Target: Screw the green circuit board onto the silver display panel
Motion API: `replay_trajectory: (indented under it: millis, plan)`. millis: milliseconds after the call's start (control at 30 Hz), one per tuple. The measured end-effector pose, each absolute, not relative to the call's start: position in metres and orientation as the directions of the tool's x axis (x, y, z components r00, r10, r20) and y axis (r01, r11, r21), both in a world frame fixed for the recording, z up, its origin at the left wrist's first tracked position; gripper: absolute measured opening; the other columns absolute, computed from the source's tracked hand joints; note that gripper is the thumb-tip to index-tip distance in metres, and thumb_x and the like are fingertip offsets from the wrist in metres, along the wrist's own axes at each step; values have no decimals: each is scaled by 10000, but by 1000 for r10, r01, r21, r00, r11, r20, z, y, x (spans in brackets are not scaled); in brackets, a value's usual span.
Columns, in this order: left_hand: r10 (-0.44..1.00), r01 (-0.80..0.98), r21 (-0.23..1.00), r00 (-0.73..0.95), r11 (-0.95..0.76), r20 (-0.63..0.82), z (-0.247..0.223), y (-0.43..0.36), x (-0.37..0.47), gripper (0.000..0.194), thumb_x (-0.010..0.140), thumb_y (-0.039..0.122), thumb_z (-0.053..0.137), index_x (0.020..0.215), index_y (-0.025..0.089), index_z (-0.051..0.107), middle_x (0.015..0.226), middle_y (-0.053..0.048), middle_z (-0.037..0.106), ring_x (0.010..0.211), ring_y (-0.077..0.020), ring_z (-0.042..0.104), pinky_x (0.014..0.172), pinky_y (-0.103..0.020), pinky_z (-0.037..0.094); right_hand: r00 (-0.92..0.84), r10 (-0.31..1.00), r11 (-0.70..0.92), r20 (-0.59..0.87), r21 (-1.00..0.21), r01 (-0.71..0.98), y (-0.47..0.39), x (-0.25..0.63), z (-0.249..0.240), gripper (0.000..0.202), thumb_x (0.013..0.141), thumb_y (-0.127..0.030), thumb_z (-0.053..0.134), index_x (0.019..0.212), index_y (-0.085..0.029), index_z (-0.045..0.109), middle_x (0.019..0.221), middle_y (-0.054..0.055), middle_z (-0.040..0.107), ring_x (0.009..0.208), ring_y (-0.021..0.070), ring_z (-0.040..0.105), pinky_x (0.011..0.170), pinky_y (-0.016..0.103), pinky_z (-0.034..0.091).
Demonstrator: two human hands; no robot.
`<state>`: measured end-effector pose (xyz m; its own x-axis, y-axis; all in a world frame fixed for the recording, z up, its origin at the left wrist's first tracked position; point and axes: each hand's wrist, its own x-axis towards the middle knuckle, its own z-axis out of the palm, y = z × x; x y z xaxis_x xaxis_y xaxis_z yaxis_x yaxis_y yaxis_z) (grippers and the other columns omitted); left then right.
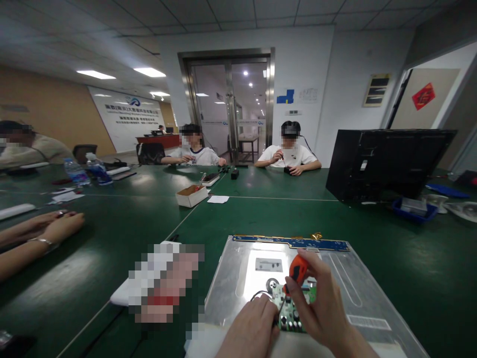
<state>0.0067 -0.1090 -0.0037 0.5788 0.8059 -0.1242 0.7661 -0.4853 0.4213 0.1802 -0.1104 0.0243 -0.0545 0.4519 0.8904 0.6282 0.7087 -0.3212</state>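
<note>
My right hand [322,303] is closed around the orange and black handle of a screwdriver [298,271]. Its thin shaft slants down to the left, towards a green circuit board [292,311] carrying several small components. At the board's left edge, my left hand [253,325] grips it with bent fingers; the fingertips are partly hidden. Beneath both hands lies a flat silver metal panel [231,278], with a blue circuit strip [290,242] along its far edge. A dark wire [261,293] curves beside the board.
A partly blurred white object [149,278] lies left of the panel. Farther back stand a small open box [192,195] and a black monitor [387,164]. A blue tray [414,209] sits at right. Another person's hands [55,228] rest at left; two people sit opposite.
</note>
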Motion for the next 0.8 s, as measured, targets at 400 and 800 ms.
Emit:
replay_trajectory:
  millis: [400,800]
  plan:
    - [800,809,373,555,-455,-229,7,-109,11,187,923,54,554,1061,164,615,1179,-100,651,1064,-241,591,937,-344,474,-63,488,686,870,-338,644,-112,179,18,410,990,-221,479,1389,-180,395,968,87,682,668,183,662,545,321,558]
    - [820,829,363,523,-427,-232,6,-109,15,284,904,-6,475,1080,167,616,1182,-85,649,1040,-226,581,952,-333,435,-83,477,694,875,-317,646,-112,178,19,418,982,-205,470,1392,-187,390,1002,97,688,658,183,656,527,313,540]
